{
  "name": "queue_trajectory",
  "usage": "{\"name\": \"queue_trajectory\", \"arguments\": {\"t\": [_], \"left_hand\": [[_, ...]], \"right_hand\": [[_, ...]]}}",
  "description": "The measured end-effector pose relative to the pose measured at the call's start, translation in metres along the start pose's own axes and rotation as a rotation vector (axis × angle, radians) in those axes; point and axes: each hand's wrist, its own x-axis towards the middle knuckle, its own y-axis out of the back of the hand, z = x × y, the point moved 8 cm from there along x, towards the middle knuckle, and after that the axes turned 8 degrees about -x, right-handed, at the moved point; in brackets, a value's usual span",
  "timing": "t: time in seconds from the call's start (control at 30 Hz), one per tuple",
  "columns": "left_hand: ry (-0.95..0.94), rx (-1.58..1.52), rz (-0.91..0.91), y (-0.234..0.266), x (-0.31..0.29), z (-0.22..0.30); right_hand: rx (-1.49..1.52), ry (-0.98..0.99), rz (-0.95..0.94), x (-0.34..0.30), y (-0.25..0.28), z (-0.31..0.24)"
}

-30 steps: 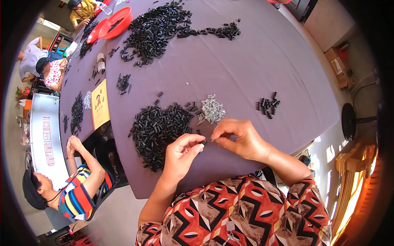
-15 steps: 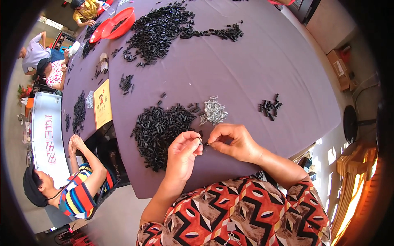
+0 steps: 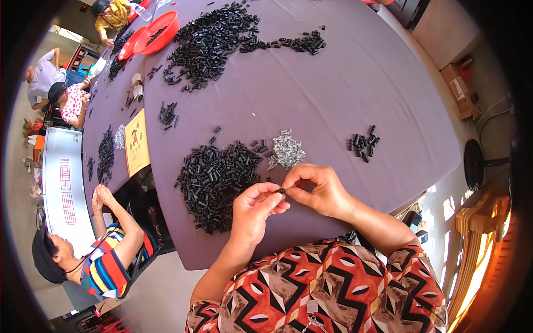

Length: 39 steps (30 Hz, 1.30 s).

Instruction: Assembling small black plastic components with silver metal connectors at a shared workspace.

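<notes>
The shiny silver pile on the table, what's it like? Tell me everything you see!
The silver pile is a loose heap of many small, shiny, silvery pieces, perhaps metal or clear plastic; their exact shape is too small to tell. It lies on the purple-grey tablecloth, just beyond the right hand, with black pieces close by its left side.

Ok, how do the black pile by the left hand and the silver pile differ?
Colour: the black pile is dark, while the silver pile is pale and shiny.
Size: the black pile spreads much wider than the silver pile.
Place: the black pile lies beside the left hand, further left than the silver pile, which sits just beyond the right hand.
Both are loose heaps of small pieces on the tablecloth.
</notes>
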Motion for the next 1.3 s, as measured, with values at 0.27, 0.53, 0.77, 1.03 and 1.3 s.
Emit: {"name": "queue_trajectory", "arguments": {"t": [0.27,0.53,0.77,1.03,1.3], "left_hand": [[-0.126,0.397,-0.062,-0.003,-0.006,0.010],[0.027,0.247,-0.097,-0.001,-0.005,-0.002],[0.053,0.249,-0.121,-0.004,-0.007,-0.004],[0.071,0.192,-0.104,0.005,-0.012,-0.002],[-0.050,0.093,-0.010,0.036,-0.016,0.016]], "right_hand": [[-0.051,0.132,-0.093,0.002,-0.004,-0.003],[-0.061,0.185,-0.076,0.003,-0.003,-0.013],[-0.037,0.083,-0.168,0.001,-0.007,-0.006],[-0.098,0.184,-0.123,0.003,-0.003,-0.013],[-0.393,0.217,0.079,0.010,0.014,-0.006]]}}
